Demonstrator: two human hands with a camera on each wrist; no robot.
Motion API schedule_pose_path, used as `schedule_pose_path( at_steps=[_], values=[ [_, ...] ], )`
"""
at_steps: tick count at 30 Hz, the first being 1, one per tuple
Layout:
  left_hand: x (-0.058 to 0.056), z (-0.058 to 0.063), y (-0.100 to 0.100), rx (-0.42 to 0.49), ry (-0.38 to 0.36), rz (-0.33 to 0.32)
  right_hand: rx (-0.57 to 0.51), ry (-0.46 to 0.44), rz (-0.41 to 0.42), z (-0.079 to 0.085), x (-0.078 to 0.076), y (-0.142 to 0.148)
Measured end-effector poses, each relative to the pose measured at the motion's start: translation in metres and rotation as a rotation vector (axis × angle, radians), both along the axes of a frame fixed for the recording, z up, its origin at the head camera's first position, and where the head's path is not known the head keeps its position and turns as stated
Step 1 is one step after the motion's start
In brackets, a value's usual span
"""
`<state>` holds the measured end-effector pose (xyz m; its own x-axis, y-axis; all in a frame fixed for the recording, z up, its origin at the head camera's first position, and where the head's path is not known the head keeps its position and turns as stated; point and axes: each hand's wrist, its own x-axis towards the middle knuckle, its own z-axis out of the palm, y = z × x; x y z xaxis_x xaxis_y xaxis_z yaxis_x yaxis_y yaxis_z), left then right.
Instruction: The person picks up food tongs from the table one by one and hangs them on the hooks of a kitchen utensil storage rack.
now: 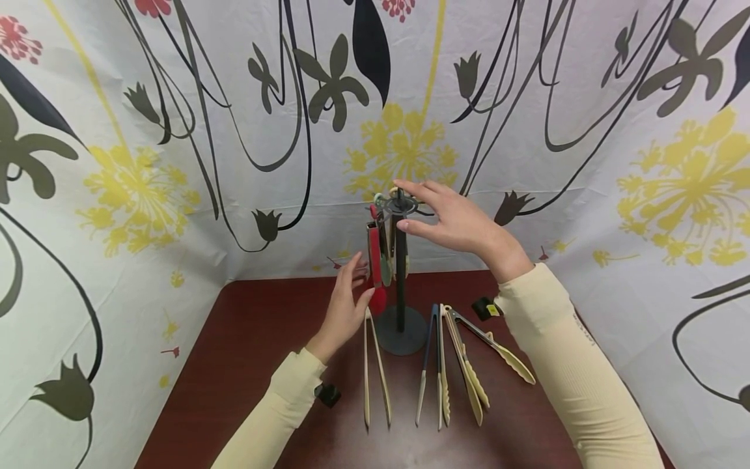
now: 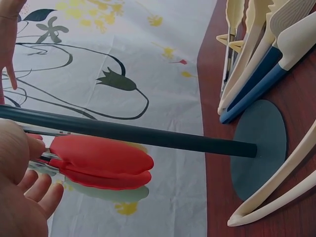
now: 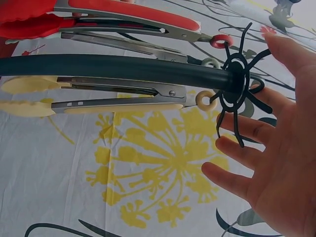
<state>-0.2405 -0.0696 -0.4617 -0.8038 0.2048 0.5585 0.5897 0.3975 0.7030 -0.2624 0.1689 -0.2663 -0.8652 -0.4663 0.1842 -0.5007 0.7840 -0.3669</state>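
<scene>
A dark metal stand [image 1: 401, 280] with a ring of hooks [image 3: 234, 81] at its top carries several hanging tongs. Red tongs [image 1: 375, 257] hang on its left side, with pale green tongs [image 2: 131, 194] behind them and cream tongs [image 3: 123, 106] on another hook. My left hand [image 1: 344, 312] is beside the red tongs, its fingers loosely bent and its thumb overlapping their handles in the left wrist view. Up at the hooks, my right hand [image 1: 454, 218] has its fingers spread, the fingertips right at the hook ring.
On the dark red table [image 1: 234, 365], slim cream tongs [image 1: 375, 371] lie left of the round base [image 1: 402, 339]. Blue-handled tongs [image 1: 428, 365] and several cream tongs [image 1: 498, 348] lie to its right. A patterned cloth [image 1: 246, 195] hangs behind and at both sides.
</scene>
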Motion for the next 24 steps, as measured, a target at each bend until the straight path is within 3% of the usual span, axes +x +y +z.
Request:
schedule_pose_path(
  at_steps=[7, 12, 16, 19, 24],
  values=[
    [0.008, -0.009, -0.005, 0.031, 0.039, 0.035, 0.012, 0.005, -0.021, 0.000, 0.000, -0.001],
    [0.016, -0.021, -0.009, 0.041, 0.021, 0.078, 0.019, 0.013, -0.036, 0.000, 0.000, -0.002],
    [0.019, -0.037, -0.012, 0.012, -0.025, 0.123, 0.027, 0.029, -0.040, 0.000, 0.001, -0.004],
    [0.021, -0.051, -0.013, -0.051, -0.087, 0.155, 0.031, 0.043, -0.038, 0.000, 0.001, -0.005],
    [0.028, -0.071, -0.015, -0.252, -0.197, 0.168, 0.031, 0.058, -0.035, 0.000, 0.002, -0.006]
  ],
)
